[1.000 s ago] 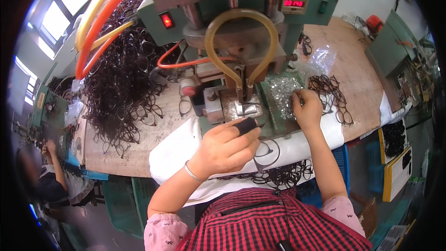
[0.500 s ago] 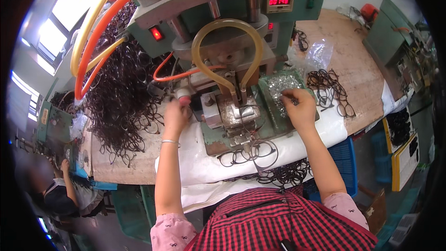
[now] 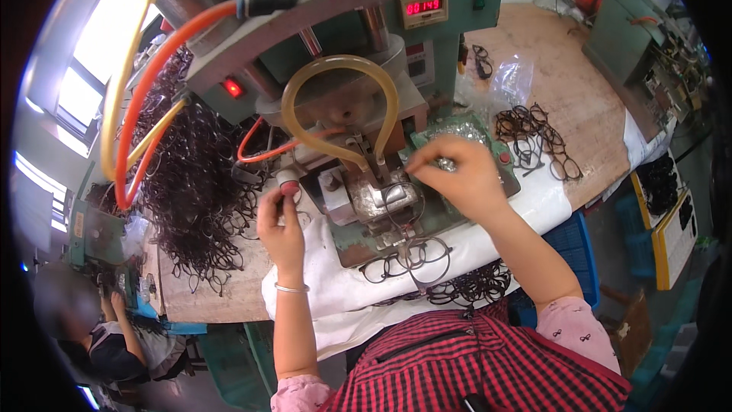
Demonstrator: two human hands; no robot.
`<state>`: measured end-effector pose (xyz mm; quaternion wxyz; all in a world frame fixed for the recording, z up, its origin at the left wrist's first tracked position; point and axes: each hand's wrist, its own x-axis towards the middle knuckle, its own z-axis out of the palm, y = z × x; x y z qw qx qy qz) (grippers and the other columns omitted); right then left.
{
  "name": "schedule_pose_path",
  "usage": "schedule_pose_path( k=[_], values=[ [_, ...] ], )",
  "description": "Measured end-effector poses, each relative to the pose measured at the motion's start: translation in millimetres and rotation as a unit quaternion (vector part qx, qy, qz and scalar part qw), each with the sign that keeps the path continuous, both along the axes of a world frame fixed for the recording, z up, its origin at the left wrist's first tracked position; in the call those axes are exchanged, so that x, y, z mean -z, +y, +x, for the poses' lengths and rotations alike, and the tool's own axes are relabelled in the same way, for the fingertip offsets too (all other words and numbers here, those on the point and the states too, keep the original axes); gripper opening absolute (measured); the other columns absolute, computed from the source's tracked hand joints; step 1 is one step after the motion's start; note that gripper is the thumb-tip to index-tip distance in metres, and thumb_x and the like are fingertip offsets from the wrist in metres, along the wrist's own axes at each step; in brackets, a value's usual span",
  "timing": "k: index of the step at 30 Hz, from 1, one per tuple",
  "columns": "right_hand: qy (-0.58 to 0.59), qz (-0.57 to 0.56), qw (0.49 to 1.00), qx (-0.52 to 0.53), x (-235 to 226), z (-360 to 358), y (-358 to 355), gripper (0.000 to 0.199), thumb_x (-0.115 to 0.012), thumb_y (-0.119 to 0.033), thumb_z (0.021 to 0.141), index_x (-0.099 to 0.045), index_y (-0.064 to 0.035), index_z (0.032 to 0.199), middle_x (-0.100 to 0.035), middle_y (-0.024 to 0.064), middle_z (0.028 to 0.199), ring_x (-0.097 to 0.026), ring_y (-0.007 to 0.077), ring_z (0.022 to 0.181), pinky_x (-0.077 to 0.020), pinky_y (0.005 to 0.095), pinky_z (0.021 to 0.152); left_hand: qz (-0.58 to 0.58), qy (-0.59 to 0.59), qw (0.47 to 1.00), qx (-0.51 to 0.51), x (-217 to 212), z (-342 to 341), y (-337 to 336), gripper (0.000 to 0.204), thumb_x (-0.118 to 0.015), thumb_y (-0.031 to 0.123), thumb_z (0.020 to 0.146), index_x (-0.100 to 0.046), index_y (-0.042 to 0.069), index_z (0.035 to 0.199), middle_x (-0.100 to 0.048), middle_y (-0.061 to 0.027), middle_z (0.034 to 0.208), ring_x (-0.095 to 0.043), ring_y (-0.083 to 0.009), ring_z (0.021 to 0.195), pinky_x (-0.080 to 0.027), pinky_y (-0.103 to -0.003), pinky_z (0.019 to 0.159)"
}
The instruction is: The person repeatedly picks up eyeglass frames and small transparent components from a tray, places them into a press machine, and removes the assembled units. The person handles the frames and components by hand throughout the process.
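My left hand is at the red push button left of the press, its thumb touching or close to it and its fingers apart. My right hand is pinched beside the press's metal fixture; whatever sits between its fingertips is too small to name. A dark eyeglass frame hangs at the fixture's front, one rim seemingly over the metal block. Beneath and behind my right hand, small shiny metal parts lie in a pile on the green base.
Tangled dark eyeglass frames heap at the left; smaller groups lie at the right and front edge. A yellowish hose loops before the press. A blue crate stands below the table. Another person sits far left.
My right hand has moved left from the metal parts toward the fixture. My left hand has drawn down slightly from the button. The view has shifted, and the press's red display has changed.
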<state>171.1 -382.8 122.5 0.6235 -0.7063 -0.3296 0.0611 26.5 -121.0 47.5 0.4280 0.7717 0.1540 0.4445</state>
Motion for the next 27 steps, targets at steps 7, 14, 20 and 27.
schedule_pose_path(
  k=[7, 14, 20, 27],
  values=[
    [0.134, 0.061, 0.989, 0.014, 28, 3, 17, 0.021, -0.075, -0.011, 0.077, -0.072, 0.0002, 0.095, -0.071, 0.0077, 0.09, -0.066, 0.0159, 0.085, -0.0503, 0.0291, 0.081, -0.177, -0.034, 0.983, -0.028, -9, -29, -36, 0.023, -0.056, 0.006, 0.097, -0.06, 0.0, 0.119, -0.065, -0.0093, 0.111, -0.062, -0.0165, 0.096, -0.051, -0.027, 0.078],
    [0.011, 0.04, 0.999, 0.015, 17, -12, 29, 0.052, -0.077, -0.007, 0.075, -0.054, 0.0012, 0.121, -0.067, 0.0084, 0.084, -0.064, 0.0169, 0.086, -0.0492, 0.0299, 0.082, 0.025, -0.195, 0.969, 0.148, -109, -10, -81, 0.018, -0.053, -0.003, 0.096, -0.056, -0.005, 0.113, -0.068, -0.0187, 0.1, -0.069, -0.0216, 0.087, -0.059, -0.032, 0.079],
    [0.073, 0.109, 0.991, 0.018, 9, -28, 36, 0.061, -0.076, -0.002, 0.075, -0.048, 0.0013, 0.129, -0.066, 0.005, 0.083, -0.062, 0.0123, 0.083, -0.0473, 0.0261, 0.084, 0.018, -0.188, 0.971, 0.144, -113, 12, -70, 0.019, -0.055, -0.007, 0.094, -0.056, -0.009, 0.113, -0.069, -0.0195, 0.1, -0.07, -0.022, 0.09, -0.058, -0.032, 0.083],
    [0.225, 0.191, 0.956, 0.001, 13, -37, 38, 0.059, -0.072, -0.001, 0.079, -0.046, 0.0009, 0.132, -0.066, 0.0037, 0.095, -0.06, 0.0113, 0.096, -0.0456, 0.0268, 0.089, -0.016, -0.153, 0.978, 0.139, -118, 10, -75, 0.019, -0.054, -0.007, 0.094, -0.057, -0.008, 0.113, -0.069, -0.0183, 0.102, -0.069, -0.0214, 0.094, -0.056, -0.032, 0.087]
  ],
)
